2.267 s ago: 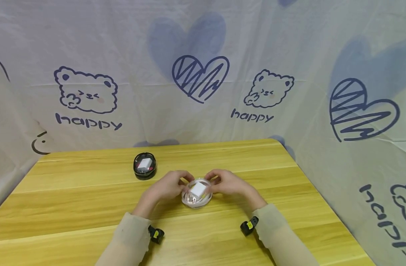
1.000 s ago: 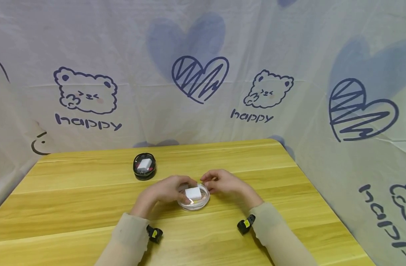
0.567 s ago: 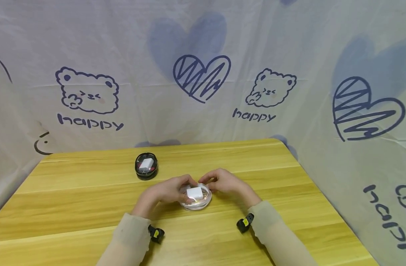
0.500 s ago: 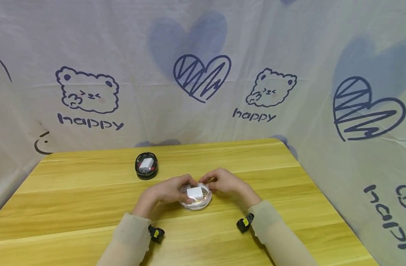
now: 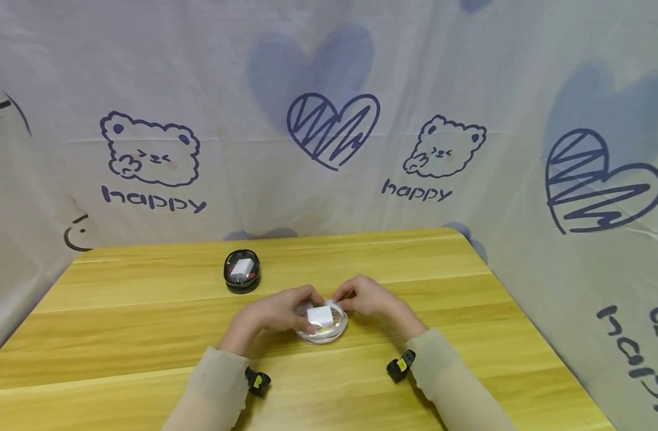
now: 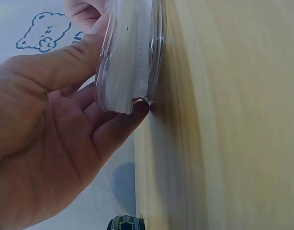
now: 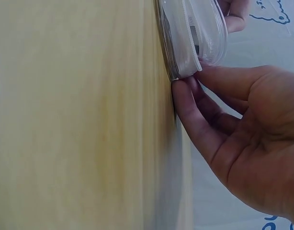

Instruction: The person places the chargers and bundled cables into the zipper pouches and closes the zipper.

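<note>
Pale fabric backdrop (image 5: 226, 72) with blue hearts and bears goes round the far side, then a yellow wood-grain table (image 5: 329, 395). Left hand (image 5: 282, 308) has thumb and fingers curled round the left side of a round, clear plastic case with white trim (image 5: 323, 339), mid-table. Right hand's (image 5: 366, 296) basically pinching its far right edge, thumb and finger. Farther left sits a round black-trimmed clear case (image 5: 242, 287). Each one's got a little white block inside (here's the near one (image 5: 320, 316)).
</note>
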Available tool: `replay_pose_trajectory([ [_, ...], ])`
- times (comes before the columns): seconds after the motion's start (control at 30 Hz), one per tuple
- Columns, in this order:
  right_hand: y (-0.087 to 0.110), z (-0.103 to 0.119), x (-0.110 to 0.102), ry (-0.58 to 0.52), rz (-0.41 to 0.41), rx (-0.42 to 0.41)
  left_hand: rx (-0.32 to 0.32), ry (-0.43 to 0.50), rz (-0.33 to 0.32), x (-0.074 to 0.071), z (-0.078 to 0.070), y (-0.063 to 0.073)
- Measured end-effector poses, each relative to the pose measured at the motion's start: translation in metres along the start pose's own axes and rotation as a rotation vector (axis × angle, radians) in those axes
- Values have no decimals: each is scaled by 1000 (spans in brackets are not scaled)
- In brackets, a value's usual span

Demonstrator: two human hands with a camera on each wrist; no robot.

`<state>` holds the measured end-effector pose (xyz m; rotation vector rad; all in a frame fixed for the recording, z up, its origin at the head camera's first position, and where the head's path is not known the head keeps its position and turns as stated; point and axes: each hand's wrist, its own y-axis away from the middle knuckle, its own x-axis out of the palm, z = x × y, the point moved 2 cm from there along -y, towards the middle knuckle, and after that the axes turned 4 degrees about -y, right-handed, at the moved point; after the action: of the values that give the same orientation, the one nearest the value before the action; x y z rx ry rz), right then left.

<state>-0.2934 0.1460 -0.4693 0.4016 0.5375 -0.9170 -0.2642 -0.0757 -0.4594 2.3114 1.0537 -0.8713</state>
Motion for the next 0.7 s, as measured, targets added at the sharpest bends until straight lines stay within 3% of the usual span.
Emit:
replay_pose_trajectory([
  [0.7,-1,2,3,1,8,35,-15,-32,-6,2,-6,0],
])
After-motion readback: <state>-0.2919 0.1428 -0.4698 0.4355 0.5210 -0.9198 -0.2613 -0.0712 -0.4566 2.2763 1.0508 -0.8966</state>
